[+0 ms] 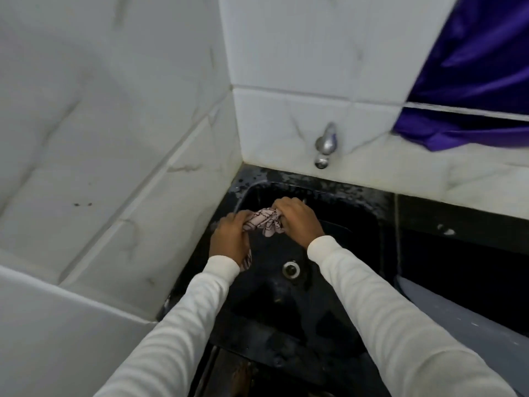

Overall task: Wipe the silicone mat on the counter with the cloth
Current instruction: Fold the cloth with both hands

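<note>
The left hand and the right hand each grip one end of the cloth, bunched between them over the black sink, probably to wring it so the water drips into the basin under the tap. The pale mat lies on the surface to the right, well apart and not yet wiped.

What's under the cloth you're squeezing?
Under the pink patterned cloth, gripped by the left hand and right hand, lies the black sink basin with its round metal drain. The arms hide part of the basin.
</note>
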Available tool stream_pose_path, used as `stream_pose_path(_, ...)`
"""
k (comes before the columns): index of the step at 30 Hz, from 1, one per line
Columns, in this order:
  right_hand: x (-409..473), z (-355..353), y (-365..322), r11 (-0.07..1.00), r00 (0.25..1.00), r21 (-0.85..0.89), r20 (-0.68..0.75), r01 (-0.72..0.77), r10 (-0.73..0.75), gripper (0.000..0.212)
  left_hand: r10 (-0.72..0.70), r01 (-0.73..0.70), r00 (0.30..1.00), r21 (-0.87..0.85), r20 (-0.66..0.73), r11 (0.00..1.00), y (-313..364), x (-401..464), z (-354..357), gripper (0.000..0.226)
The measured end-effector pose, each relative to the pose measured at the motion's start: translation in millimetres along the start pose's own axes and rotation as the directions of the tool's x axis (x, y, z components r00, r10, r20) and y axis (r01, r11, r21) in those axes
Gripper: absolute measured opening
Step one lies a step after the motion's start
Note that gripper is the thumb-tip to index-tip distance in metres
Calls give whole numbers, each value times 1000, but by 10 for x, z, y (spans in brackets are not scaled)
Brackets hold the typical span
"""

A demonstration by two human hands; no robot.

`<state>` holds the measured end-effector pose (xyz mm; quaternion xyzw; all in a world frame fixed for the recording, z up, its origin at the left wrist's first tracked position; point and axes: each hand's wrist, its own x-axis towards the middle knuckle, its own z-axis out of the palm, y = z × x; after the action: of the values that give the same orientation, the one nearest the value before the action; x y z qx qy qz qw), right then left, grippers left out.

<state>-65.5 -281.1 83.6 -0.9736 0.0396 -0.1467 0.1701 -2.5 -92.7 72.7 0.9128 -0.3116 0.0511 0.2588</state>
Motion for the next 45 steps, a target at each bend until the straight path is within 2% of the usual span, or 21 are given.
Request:
stream_pose_path(9, -1298, -1159, 979, 976, 936, 93, -279, -195, 214, 35, 248, -251, 968, -158, -39, 955, 1613, 213, 267, 39)
stream_pose_path(15, -2260, -1546, 1349, 925, 839, 102, -394, -365, 375, 30, 410, -364, 907, -310, 95, 878, 2418, 30, 726, 31)
stream_pose_path(21, -3054, -1854, 1501, 834, 705, 165, -464, -526, 537, 30, 450, -204, 865, -663, 223, 721, 3264, -93, 1146, 35)
stream_pose_path(24, -3422, -2009, 1532, 797, 633, 180, -519, -577, 575, 33, 523, -202, 816, -725, 247, 658, 3644, -205, 1292, 30)
stream_pose_path(28, -3931, -2236, 1551, 724, 517, 228, -565, -650, 643, 41, 558, -168, 775, -756, 295, 633, 4179, -388, 1498, 21)
stream_pose_path(32, -4461, -2397, 1708, 672, 438, 252, -592, -696, 676, 38, 659, -214, 663, -754, 355, 621, 4836, -572, 1803, 18)
stream_pose_path(36, -5040, -2509, 2016, 564, 305, 314, -594, -764, 744, 34, 719, -189, 523, -761, 457, 621, 5580, -794, 2168, 21)
stream_pose_path(38, -5302, -2558, 2184, 533, 272, 322, -593, -782, 758, 34, 734, -178, 481, -767, 478, 617, 5891, -917, 2379, 25)
stream_pose_path(41, -5692, -2630, 2488, 489, 225, 339, -588, -804, 777, 34, 714, -135, 462, -754, 526, 643, 6293, -1136, 2737, 25)
stream_pose_path(45, -6062, -2595, 2826, 441, 218, 336, -532, -832, 818, 36, 636, -41, 516, -725, 574, 688, 6611, -1391, 3162, 26)
